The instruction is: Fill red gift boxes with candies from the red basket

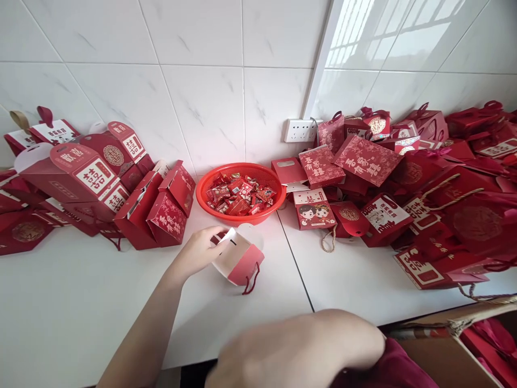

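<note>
My left hand (200,250) grips the left edge of a small red gift box (242,265), its thumb at the rim and its fingers partly hidden behind the card. The box is tilted over the white table, its pale inside showing, and a dark red cord handle (252,280) hangs from its near side. My right arm (299,345) crosses the bottom of the view, bent and blurred; its fingers are hidden or beyond the lower edge. Just behind the box stands a red plastic basket (204,202) with many small wrapped sweets (240,196).
Red gift boxes (86,175) are stacked at the left. A larger heap of red boxes and bags (407,178) fills the right side. A cardboard carton (434,345) with red items stands at the lower right. Behind runs a tiled wall with a socket strip (301,131).
</note>
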### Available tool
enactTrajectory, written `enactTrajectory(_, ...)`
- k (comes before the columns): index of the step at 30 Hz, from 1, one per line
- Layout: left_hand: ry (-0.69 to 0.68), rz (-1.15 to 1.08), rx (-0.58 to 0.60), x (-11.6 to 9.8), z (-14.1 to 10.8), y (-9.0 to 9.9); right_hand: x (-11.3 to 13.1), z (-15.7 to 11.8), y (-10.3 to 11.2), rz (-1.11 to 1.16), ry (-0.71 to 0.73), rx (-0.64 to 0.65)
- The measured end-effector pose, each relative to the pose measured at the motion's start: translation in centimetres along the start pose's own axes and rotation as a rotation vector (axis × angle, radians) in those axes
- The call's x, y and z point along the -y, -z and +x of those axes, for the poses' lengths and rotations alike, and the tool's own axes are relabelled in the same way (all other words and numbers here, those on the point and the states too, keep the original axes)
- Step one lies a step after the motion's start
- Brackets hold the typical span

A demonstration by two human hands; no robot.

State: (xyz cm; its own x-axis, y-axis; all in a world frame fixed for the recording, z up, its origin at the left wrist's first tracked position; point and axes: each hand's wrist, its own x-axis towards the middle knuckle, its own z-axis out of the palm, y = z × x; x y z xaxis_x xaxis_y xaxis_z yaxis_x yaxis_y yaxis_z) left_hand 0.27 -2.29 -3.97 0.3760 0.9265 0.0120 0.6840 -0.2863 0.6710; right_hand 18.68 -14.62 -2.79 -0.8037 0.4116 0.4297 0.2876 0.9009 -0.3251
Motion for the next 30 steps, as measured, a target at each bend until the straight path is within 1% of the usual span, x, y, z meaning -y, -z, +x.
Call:
enactTrajectory(2,0.004,-0.037,0.013,0.3,-0.1,0.0,-1.7,0.8,0.1,-0.023,0.075,0.003)
enactTrajectory(3,0.005,-0.072,0.024,0.6,-0.1,-0.1,-2.9,1.0,0.2,-0.054,0.052,-0.021)
enactTrajectory(5,0.016,-0.153,0.029,1.2,-0.1,-0.4,-5.6,1.0,0.2,-0.111,-0.068,-0.098)
enactTrajectory(7,0.044,-0.235,0.007,1.8,-0.1,-0.9,-8.0,0.4,0.0,-0.098,-0.158,-0.129)
enactTrajectory(10,0.089,-0.364,-0.032,2.6,-0.4,-1.6,-10.0,-1.3,-0.3,-0.046,-0.207,-0.164)
enactTrajectory(12,0.123,-0.437,-0.058,3.3,-0.7,-2.1,-10.4,-2.8,-0.4,-0.014,-0.229,-0.225)
enactTrajectory(14,0.174,-0.484,-0.101,4.1,-1.1,-2.6,-10.4,-4.2,-0.5,-0.008,-0.278,-0.319)
enactTrajectory(16,0.208,-0.504,-0.126,4.9,-1.4,-3.2,-10.3,-5.4,-0.6,-0.032,-0.364,-0.409)
enactTrajectory(17,0.206,-0.490,-0.129,5.1,-1.6,-3.5,-10.3,-5.8,-0.8,-0.043,-0.422,-0.428)
enactTrajectory(19,0.169,-0.376,-0.139,5.0,-1.9,-4.1,-10.3,-6.2,-1.2,-0.036,-0.558,-0.396)
enactTrajectory(22,0.082,-0.084,-0.183,3.6,-2.3,-4.8,-10.5,-6.0,-2.3,0.068,-0.786,-0.289)
enactTrajectory(23,0.068,-0.011,-0.181,2.9,-2.4,-4.9,-10.5,-5.8,-2.7,0.116,-0.855,-0.280)
enactTrajectory(25,0.071,0.058,-0.135,2.0,-2.4,-5.1,-10.7,-5.4,-3.4,0.214,-0.959,-0.300)
enactTrajectory(27,0.092,0.017,-0.072,1.8,-2.1,-5.5,-10.9,-5.2,-4.1,0.315,-0.998,-0.346)
enactTrajectory(29,0.099,-0.078,-0.042,2.3,-1.7,-6.0,-11.3,-5.1,-4.6,0.406,-0.972,-0.400)
enactTrajectory(30,0.097,-0.124,-0.051,2.7,-1.5,-6.4,-11.5,-5.1,-4.8,0.438,-0.947,-0.424)
